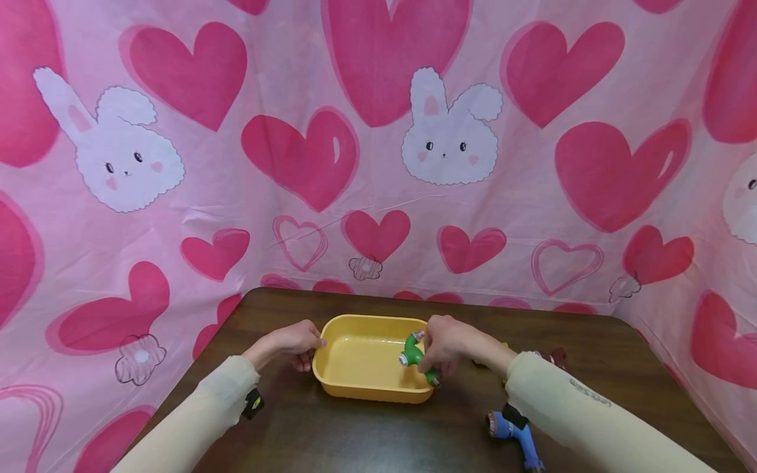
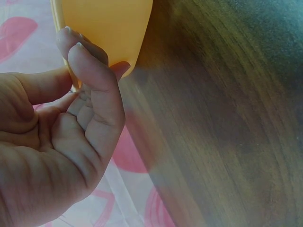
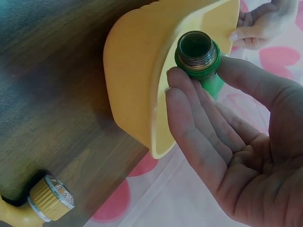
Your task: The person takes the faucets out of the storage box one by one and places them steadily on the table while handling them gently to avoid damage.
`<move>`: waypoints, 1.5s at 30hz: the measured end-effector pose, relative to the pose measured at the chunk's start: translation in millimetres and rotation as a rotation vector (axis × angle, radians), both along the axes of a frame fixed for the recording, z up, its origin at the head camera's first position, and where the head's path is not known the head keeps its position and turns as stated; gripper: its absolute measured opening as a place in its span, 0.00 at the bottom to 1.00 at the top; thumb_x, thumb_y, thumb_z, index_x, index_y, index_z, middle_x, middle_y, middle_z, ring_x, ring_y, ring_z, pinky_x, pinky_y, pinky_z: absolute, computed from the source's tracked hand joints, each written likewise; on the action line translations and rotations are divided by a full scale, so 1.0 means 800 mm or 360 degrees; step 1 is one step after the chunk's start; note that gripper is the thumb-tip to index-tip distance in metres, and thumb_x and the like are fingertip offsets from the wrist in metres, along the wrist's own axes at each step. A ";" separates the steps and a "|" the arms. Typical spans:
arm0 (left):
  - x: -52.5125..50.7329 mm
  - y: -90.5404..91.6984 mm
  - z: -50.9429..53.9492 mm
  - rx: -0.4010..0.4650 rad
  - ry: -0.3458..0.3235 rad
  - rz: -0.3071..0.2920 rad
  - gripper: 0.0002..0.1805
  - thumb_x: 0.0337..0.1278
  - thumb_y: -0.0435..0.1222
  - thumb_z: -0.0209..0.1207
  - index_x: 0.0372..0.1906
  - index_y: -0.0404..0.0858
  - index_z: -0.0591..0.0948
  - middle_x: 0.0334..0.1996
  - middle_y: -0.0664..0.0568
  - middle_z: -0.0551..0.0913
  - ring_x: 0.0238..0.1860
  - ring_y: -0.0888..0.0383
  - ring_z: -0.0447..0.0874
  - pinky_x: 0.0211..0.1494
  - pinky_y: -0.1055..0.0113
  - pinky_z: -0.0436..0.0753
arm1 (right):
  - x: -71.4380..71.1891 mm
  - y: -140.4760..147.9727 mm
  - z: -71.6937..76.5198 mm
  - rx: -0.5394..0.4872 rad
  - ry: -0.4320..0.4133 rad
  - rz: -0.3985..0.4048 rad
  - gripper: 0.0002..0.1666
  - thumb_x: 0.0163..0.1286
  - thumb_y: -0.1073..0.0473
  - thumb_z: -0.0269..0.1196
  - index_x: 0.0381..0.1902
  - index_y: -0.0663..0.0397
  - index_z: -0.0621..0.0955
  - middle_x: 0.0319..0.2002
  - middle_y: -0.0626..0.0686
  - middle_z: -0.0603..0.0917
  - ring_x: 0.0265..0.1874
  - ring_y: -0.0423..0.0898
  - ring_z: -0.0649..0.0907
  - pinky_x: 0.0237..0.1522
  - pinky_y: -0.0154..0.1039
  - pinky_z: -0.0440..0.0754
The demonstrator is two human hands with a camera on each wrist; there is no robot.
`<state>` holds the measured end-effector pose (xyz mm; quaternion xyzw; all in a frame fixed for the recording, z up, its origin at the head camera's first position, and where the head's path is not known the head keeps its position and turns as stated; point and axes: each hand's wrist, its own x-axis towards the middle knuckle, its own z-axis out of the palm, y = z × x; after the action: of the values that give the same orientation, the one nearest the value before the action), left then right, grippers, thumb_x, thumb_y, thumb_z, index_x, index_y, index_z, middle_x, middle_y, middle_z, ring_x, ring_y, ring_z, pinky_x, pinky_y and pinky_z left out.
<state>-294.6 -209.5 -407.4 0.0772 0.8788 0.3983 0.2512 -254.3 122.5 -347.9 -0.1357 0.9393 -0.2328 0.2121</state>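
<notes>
A yellow plastic basin point(image 1: 374, 394) stands on the brown wooden table. At its left end my left hand point(image 1: 296, 343) pinches the rim; in the left wrist view, thumb and curled fingers point(image 2: 102, 101) meet on the basin's edge. My right hand point(image 1: 447, 341) holds a green branched pipe fitting point(image 1: 411, 355) over the basin's right end. The right wrist view shows the fitting's metal threaded mouth point(image 3: 195, 59) between thumb and fingertips. Whether the fitting touches the basin, I cannot tell.
A blue pipe fitting point(image 1: 519, 437) lies near my right forearm. Beyond that arm is a dark red piece point(image 1: 557, 358), partly hidden. A yellow fitting with a ribbed cap point(image 3: 51, 198) lies on the table. A pink heart-print cloth point(image 1: 378, 184) hangs behind the table.
</notes>
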 end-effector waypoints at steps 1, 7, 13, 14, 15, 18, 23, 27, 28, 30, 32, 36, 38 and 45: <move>0.000 -0.001 0.000 0.0001 -0.0002 0.0000 0.17 0.78 0.33 0.55 0.28 0.32 0.83 0.15 0.48 0.78 0.13 0.60 0.76 0.19 0.69 0.80 | 0.001 0.001 -0.001 -0.0001 -0.0006 0.0000 0.17 0.60 0.58 0.81 0.18 0.56 0.85 0.16 0.52 0.85 0.19 0.50 0.89 0.26 0.44 0.89; 0.002 -0.005 -0.002 0.0005 -0.0006 -0.0008 0.17 0.78 0.33 0.55 0.29 0.32 0.84 0.16 0.48 0.78 0.13 0.60 0.76 0.19 0.70 0.81 | 0.008 0.005 0.000 -0.0011 -0.0012 -0.0018 0.17 0.59 0.58 0.81 0.18 0.56 0.85 0.15 0.51 0.85 0.18 0.49 0.88 0.28 0.45 0.90; 0.002 -0.005 -0.001 0.0004 0.0000 -0.0001 0.17 0.78 0.32 0.55 0.30 0.30 0.84 0.16 0.48 0.78 0.14 0.59 0.77 0.20 0.68 0.81 | 0.012 0.010 0.003 0.0001 -0.0017 -0.0055 0.16 0.60 0.58 0.81 0.19 0.56 0.86 0.17 0.51 0.85 0.18 0.48 0.88 0.29 0.45 0.90; 0.002 -0.005 0.000 -0.0001 0.0002 -0.0002 0.16 0.78 0.32 0.55 0.31 0.30 0.84 0.16 0.48 0.78 0.14 0.59 0.77 0.20 0.68 0.81 | 0.013 0.011 0.003 0.0001 -0.0021 -0.0064 0.16 0.60 0.58 0.81 0.19 0.56 0.86 0.17 0.51 0.85 0.18 0.48 0.88 0.29 0.45 0.90; 0.002 -0.005 0.000 -0.0008 0.0001 -0.0002 0.16 0.78 0.32 0.55 0.31 0.30 0.84 0.16 0.48 0.78 0.14 0.59 0.77 0.20 0.68 0.82 | 0.013 0.012 0.003 -0.0001 -0.0025 -0.0073 0.16 0.60 0.58 0.80 0.19 0.56 0.86 0.17 0.51 0.85 0.19 0.48 0.88 0.29 0.45 0.90; 0.002 -0.003 0.002 -0.0032 0.0001 -0.0005 0.16 0.78 0.33 0.55 0.31 0.30 0.84 0.16 0.47 0.78 0.13 0.59 0.77 0.20 0.68 0.82 | 0.015 0.017 0.004 -0.0021 -0.0042 -0.0098 0.15 0.60 0.58 0.80 0.20 0.56 0.86 0.18 0.52 0.85 0.19 0.48 0.88 0.29 0.45 0.90; 0.004 -0.004 0.004 -0.0030 -0.0007 -0.0015 0.17 0.79 0.33 0.55 0.31 0.29 0.84 0.16 0.48 0.78 0.13 0.59 0.77 0.20 0.68 0.82 | 0.018 0.023 0.005 -0.0035 -0.0051 -0.0095 0.16 0.61 0.58 0.80 0.19 0.56 0.86 0.18 0.52 0.86 0.19 0.48 0.88 0.29 0.44 0.90; 0.004 -0.004 0.004 -0.0018 -0.0005 -0.0014 0.17 0.78 0.32 0.54 0.30 0.29 0.84 0.16 0.48 0.78 0.13 0.60 0.76 0.20 0.68 0.82 | 0.019 0.026 0.004 -0.0039 -0.0051 -0.0087 0.16 0.60 0.58 0.80 0.19 0.56 0.86 0.17 0.51 0.85 0.19 0.47 0.88 0.29 0.44 0.89; 0.005 -0.004 0.004 -0.0012 -0.0004 -0.0014 0.17 0.78 0.32 0.54 0.30 0.29 0.84 0.16 0.48 0.78 0.13 0.60 0.76 0.20 0.68 0.81 | 0.020 0.027 0.003 -0.0038 -0.0049 -0.0085 0.16 0.60 0.58 0.80 0.19 0.56 0.86 0.16 0.51 0.85 0.19 0.48 0.88 0.28 0.44 0.89; 0.005 -0.003 0.003 -0.0001 -0.0006 -0.0013 0.17 0.78 0.32 0.54 0.30 0.30 0.83 0.16 0.48 0.78 0.13 0.60 0.76 0.20 0.69 0.81 | 0.021 0.029 0.002 -0.0038 -0.0050 -0.0085 0.16 0.60 0.59 0.81 0.19 0.56 0.86 0.16 0.51 0.85 0.18 0.48 0.88 0.27 0.44 0.89; 0.005 -0.003 0.002 0.0004 -0.0004 -0.0014 0.17 0.78 0.32 0.54 0.29 0.31 0.83 0.16 0.48 0.77 0.13 0.60 0.76 0.20 0.69 0.81 | 0.021 0.031 0.000 -0.0037 -0.0051 -0.0086 0.16 0.59 0.59 0.81 0.19 0.56 0.86 0.16 0.52 0.85 0.18 0.48 0.88 0.27 0.44 0.89; 0.005 -0.003 0.000 -0.0001 -0.0005 -0.0014 0.17 0.78 0.32 0.54 0.28 0.31 0.83 0.15 0.48 0.77 0.13 0.60 0.76 0.19 0.69 0.81 | 0.024 0.034 -0.002 -0.0054 -0.0056 -0.0097 0.17 0.59 0.59 0.81 0.18 0.57 0.85 0.17 0.54 0.86 0.18 0.48 0.88 0.26 0.42 0.89; 0.005 -0.004 0.000 -0.0004 -0.0006 -0.0011 0.17 0.78 0.32 0.55 0.29 0.32 0.83 0.15 0.48 0.78 0.13 0.60 0.76 0.19 0.69 0.81 | 0.025 0.036 -0.003 -0.0068 -0.0053 -0.0104 0.17 0.59 0.60 0.81 0.17 0.58 0.85 0.17 0.54 0.86 0.18 0.48 0.88 0.25 0.41 0.88; 0.001 -0.006 0.000 -0.0004 -0.0008 -0.0016 0.16 0.78 0.33 0.56 0.30 0.31 0.84 0.16 0.48 0.78 0.14 0.59 0.77 0.20 0.68 0.82 | 0.029 0.043 0.000 -0.0056 -0.0046 -0.0153 0.19 0.60 0.58 0.81 0.17 0.58 0.84 0.17 0.52 0.85 0.19 0.49 0.88 0.27 0.43 0.89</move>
<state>-293.5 -214.1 -407.3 0.0802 0.8783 0.3961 0.2556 -230.8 156.7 -347.6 -0.0909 0.9374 -0.2612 0.2117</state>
